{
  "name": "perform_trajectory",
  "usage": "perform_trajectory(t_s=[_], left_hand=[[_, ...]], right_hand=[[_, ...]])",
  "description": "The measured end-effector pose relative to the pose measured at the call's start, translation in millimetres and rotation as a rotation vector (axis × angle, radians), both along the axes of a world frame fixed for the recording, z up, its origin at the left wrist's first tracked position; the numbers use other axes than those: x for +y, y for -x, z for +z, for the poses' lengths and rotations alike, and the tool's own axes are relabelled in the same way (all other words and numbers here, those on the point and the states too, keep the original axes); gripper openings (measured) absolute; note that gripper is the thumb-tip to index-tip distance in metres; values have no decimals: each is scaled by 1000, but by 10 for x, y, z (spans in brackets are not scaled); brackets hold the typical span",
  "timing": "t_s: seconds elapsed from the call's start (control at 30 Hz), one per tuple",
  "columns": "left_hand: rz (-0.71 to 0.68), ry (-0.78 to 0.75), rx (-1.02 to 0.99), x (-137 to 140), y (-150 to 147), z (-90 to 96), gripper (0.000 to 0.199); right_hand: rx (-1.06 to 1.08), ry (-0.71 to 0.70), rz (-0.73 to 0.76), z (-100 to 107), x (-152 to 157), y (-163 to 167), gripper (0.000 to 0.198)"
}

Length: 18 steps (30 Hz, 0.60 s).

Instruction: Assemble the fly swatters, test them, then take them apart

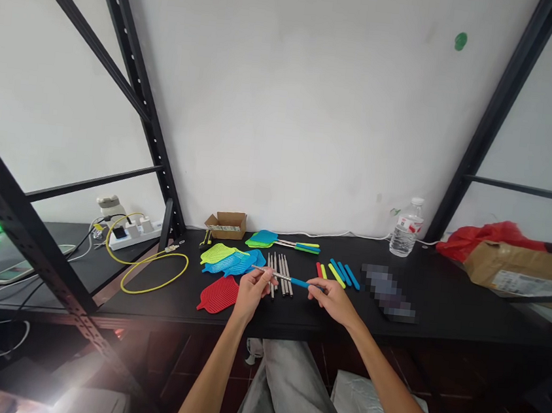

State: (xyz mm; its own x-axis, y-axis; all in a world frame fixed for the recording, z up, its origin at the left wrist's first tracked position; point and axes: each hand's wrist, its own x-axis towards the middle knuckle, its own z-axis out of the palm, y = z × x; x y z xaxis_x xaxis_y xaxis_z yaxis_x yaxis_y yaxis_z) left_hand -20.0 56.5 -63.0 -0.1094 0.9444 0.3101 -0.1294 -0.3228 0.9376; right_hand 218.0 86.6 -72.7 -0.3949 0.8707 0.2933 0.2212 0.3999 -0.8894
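Over the black tabletop I hold a slim metal rod with a blue handle at its right end. My left hand pinches the rod, and my right hand grips the handle's far end. Just behind the rod lie several loose metal rods side by side. Left of my left hand are a red fly swatter head, overlapping blue swatter heads and a yellow-green swatter head. Loose red, yellow and blue handles lie beyond my right hand.
Fly swatters with rods and handles lie at the back near a small cardboard box. A water bottle stands at the back right. A yellow cable loops on the left; a blurred dark object lies right.
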Motion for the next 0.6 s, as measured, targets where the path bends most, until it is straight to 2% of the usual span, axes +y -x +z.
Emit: perform_trajectory(t_s=[0.2,0.37,0.47,0.6], left_hand=[[-44,1,36,5,10,1,38],[-58,-6,90,14,5,-5,37],[-79,7,210,21,-30,-1,39],[-50,11,439,32,14,56,43]], right_hand=[[-65,-20,34,41,-26,-9,37],[-73,4,36,48,-41,11,48],[-56,17,46,55,-51,39,53],[-46,-6,60,80,-69,60,48]])
